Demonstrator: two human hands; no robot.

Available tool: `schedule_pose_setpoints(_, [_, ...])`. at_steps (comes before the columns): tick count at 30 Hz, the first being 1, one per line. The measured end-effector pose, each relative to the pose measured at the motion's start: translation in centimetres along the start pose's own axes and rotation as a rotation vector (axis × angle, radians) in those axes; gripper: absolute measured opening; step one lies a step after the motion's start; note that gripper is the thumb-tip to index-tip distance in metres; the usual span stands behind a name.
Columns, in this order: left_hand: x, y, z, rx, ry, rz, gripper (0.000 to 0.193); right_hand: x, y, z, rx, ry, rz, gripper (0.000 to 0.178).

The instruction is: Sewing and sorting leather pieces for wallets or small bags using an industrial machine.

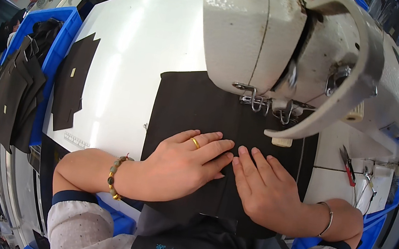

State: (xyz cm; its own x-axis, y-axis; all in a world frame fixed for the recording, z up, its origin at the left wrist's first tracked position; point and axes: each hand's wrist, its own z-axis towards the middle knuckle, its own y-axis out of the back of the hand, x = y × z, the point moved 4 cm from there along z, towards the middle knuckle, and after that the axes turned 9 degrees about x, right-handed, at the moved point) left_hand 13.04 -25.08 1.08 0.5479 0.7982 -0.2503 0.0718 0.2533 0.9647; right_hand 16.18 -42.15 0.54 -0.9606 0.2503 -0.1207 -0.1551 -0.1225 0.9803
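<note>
A large black fabric panel (pixel 186 107) lies across the white table and runs under the head of a white sewing machine (pixel 243 38). Both of my hands rest on it, in front of the needle area. My left hand (pixel 183 163), with a ring and a beaded bracelet, lies on the panel with its fingers stretched toward the right. Close beside it, my right hand (pixel 267 186) presses down with fingers stretched forward and to the left. The fingertips of the two hands nearly meet. The panel's near edge hangs toward my lap; the needle itself is hard to make out.
Left on the table lies a stack of black cut pieces (pixel 72 79). Beyond it, a blue bin (pixel 73 23) holds more dark pieces, some draped over its side. Red-handled scissors (pixel 349 167) lie to the right of the machine. A curved grey lever (pixel 367 72) juts out above the panel.
</note>
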Motion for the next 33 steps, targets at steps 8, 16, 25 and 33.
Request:
schedule_pose_setpoints(8, [1.2,0.0,0.8,-0.021,0.019,0.007,0.035,-1.1,-0.8,0.7,-0.045,-0.036,0.0,0.036])
schedule_pose_setpoints(16, [2.9,0.2,2.1,-0.095,0.025,0.057,0.036,-3.3,-1.5,1.4,-0.052,-0.095,0.061,0.044])
schedule_pose_setpoints(25, [3.9,0.2,3.0,-0.129,0.061,0.045,0.038,-4.9,-2.9,1.6,0.07,-0.167,0.077,0.058])
schedule_pose_setpoints(33, [3.9,-0.5,2.2,-0.081,0.058,0.009,0.039,-4.7,-2.3,1.8,-0.031,-0.13,0.116,0.048])
